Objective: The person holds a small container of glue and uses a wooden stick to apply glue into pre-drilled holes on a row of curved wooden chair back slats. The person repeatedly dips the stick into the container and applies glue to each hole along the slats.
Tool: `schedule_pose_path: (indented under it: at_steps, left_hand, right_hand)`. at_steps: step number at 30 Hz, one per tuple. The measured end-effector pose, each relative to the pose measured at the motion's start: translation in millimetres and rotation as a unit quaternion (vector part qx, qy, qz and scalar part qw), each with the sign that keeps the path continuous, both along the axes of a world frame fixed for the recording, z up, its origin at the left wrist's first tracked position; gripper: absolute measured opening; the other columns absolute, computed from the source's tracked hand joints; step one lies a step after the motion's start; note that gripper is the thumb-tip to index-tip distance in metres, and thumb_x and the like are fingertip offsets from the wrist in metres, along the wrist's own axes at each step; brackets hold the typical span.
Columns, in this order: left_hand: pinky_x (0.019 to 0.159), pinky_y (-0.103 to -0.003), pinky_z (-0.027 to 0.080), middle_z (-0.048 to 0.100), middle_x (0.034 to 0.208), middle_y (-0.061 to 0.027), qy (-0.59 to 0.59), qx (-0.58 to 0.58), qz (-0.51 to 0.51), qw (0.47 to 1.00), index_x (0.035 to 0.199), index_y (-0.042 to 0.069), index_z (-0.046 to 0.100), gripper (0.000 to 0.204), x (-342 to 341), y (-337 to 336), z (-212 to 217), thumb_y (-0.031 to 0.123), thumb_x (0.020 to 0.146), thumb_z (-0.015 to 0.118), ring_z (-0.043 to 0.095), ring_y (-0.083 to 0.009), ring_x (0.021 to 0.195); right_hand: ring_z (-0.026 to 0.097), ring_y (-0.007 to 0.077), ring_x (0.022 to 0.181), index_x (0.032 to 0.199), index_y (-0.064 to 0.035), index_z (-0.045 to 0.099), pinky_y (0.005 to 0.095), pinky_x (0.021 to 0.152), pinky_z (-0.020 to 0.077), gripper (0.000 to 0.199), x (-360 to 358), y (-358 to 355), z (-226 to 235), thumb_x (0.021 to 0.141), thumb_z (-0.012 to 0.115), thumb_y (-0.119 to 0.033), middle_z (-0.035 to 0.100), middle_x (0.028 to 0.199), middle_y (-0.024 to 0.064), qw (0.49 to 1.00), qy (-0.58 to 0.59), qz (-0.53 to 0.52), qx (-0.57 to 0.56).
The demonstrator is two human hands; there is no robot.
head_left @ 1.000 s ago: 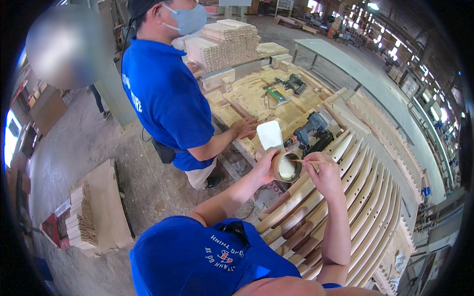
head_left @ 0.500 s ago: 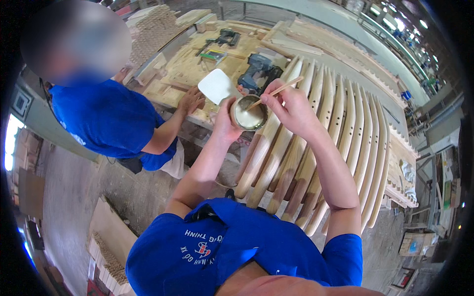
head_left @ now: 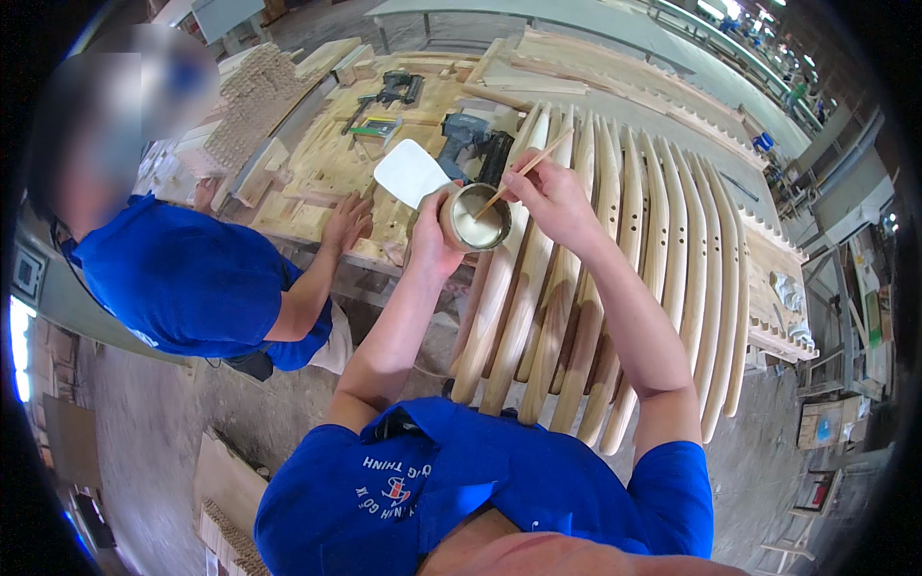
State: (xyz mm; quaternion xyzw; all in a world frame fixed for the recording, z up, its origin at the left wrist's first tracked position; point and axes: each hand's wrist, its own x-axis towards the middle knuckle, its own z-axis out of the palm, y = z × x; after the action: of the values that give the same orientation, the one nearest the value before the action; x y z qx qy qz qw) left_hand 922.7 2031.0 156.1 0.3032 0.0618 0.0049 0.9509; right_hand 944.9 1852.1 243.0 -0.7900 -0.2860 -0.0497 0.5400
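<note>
Between the two raised hands, above the near left edge of a row of curved wooden pieces (head_left: 488, 322), a round container (head_left: 494, 245) of white liquid (head_left: 476, 228) is held with its open mouth facing up. The left hand (head_left: 437, 245) has its grip wrapped around the container's left side. The right hand (head_left: 549, 202) has its grip pinched on a thin wooden stick (head_left: 554, 147), thumb and fingers together. The stick's long axis slants from far right to near left; the lower end points down into the container and meets the liquid, while the other end sticks out past the fingers. Just beyond the container is a flat white piece (head_left: 411, 173), its rounded end pointing far left; whether the left hand also holds it cannot be told. The curved pieces lie side by side, their long axes running from near to far. On the wooden surface (head_left: 317, 182) at the far left rest a nail gun (head_left: 463, 136) and another dark tool (head_left: 396, 88). To the left, a co-worker's hand (head_left: 347, 223) is at the surface's near edge.
</note>
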Motion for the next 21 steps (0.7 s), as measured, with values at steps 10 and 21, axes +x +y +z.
schedule_pose_path:
  at_steps: [10,21]
  left_hand:
    - [0.091,-0.035,0.045,0.060,0.109,-0.0078,-0.001,-0.007,-0.003,1.000,0.115,0.005,0.054,0.033,17,3,-8,0.028,0.093,0.044,0.057,-0.0197,0.103]
    - [0.093,-0.038,0.044,0.062,0.109,-0.0079,0.000,-0.010,0.003,1.000,0.113,0.005,0.056,0.035,31,1,-2,0.029,0.093,0.039,0.057,-0.0215,0.106]
  right_hand:
    - [0.063,0.0129,0.071,0.093,0.0005,0.054,0.0245,0.062,0.0477,0.019,18,2,-6,0.092,0.056,-0.019,0.064,0.078,0.0076,0.990,0.113,-0.010,0.089]
    - [0.062,0.0157,0.067,0.092,-0.0020,0.053,0.0285,0.061,0.0493,0.017,33,-2,-29,0.091,0.056,-0.018,0.064,0.076,0.0098,0.929,0.271,-0.011,0.253]
